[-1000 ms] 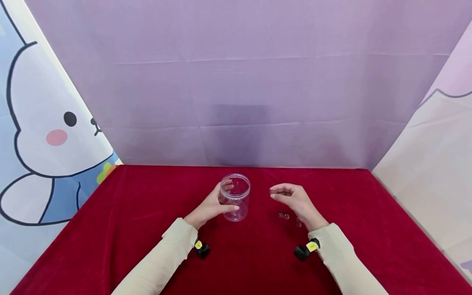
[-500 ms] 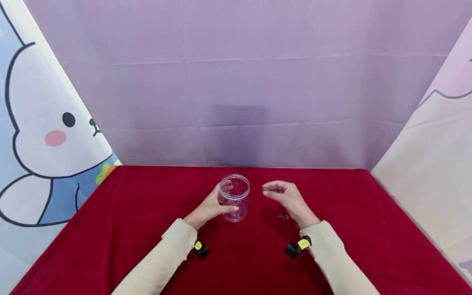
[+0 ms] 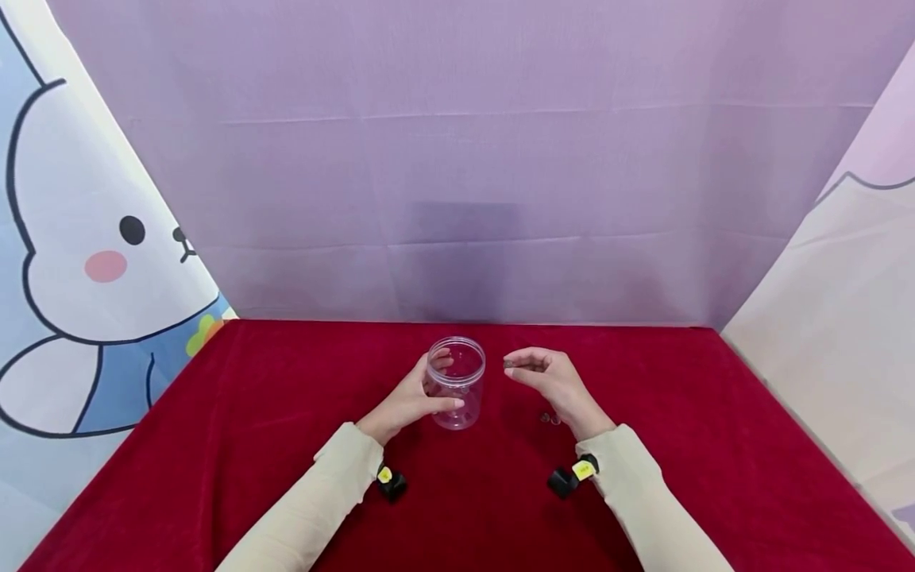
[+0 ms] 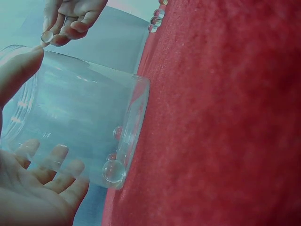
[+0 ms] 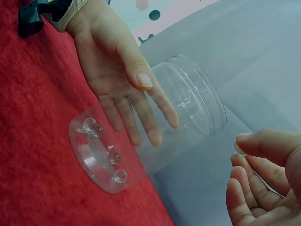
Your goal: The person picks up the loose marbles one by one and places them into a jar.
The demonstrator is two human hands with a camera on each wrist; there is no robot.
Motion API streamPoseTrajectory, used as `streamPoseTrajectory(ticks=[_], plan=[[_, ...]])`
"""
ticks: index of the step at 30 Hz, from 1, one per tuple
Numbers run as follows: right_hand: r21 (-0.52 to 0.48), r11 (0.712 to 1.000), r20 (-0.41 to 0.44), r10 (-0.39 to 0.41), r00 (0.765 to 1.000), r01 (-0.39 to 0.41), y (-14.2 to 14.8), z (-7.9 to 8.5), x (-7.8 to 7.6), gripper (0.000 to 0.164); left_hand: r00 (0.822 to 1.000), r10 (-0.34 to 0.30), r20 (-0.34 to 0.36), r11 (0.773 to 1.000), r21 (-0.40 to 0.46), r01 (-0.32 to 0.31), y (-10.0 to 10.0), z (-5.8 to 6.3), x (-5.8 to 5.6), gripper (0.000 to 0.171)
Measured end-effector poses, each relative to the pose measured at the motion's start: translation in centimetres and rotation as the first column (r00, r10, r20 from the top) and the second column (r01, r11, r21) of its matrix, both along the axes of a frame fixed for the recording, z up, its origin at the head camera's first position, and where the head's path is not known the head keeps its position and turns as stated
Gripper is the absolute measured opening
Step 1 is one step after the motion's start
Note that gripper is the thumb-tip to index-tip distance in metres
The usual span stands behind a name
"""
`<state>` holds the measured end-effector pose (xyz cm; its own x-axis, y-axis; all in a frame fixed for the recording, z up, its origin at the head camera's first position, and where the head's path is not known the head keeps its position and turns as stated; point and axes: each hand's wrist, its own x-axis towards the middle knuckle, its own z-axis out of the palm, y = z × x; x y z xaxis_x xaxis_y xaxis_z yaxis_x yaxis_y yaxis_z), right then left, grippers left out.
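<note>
A clear, lidless plastic jar [image 3: 466,383] stands upright on the red cloth. My left hand [image 3: 403,405] grips its side, with the thumb in front and the fingers round the back. Several clear marbles [image 5: 121,176] lie on the jar's bottom, as the right wrist view shows. To the right of the jar, my right hand [image 3: 561,389] pinches one more clear marble [image 5: 239,149] between thumb and fingertips. That marble is at about rim height, a short way outside the opening.
Loose marbles [image 3: 550,419] lie on the red cloth [image 3: 472,508] below the right hand, some hidden by the wrist. A lilac curtain [image 3: 457,159] rises behind the table. Printed panels stand at left and right, with a cartoon animal [image 3: 93,206] on the left one.
My right hand has moved left with the marble, closer to the jar, and slightly up. The left hand and the jar have stayed in place.
</note>
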<state>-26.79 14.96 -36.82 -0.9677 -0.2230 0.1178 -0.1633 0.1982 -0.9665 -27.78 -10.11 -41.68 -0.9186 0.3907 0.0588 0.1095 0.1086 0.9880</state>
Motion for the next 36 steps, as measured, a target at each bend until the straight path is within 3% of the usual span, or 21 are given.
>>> streamPoseTrajectory(ticks=[23,36], plan=[[-0.017,1.0,-0.012,0.003,1.0,-0.003,-1.6,1.5,-0.5,0.027,1.0,0.022,0.009,1.0,-0.012,-0.022,0.2,0.0,-0.1,0.091],[-0.047,0.999,-0.028,0.02,0.999,-0.021,-2.4,1.4,-1.2,0.033,1.0,0.013,0.011,1.0,-0.01,-0.013,0.4,0.1,0.1,0.087]])
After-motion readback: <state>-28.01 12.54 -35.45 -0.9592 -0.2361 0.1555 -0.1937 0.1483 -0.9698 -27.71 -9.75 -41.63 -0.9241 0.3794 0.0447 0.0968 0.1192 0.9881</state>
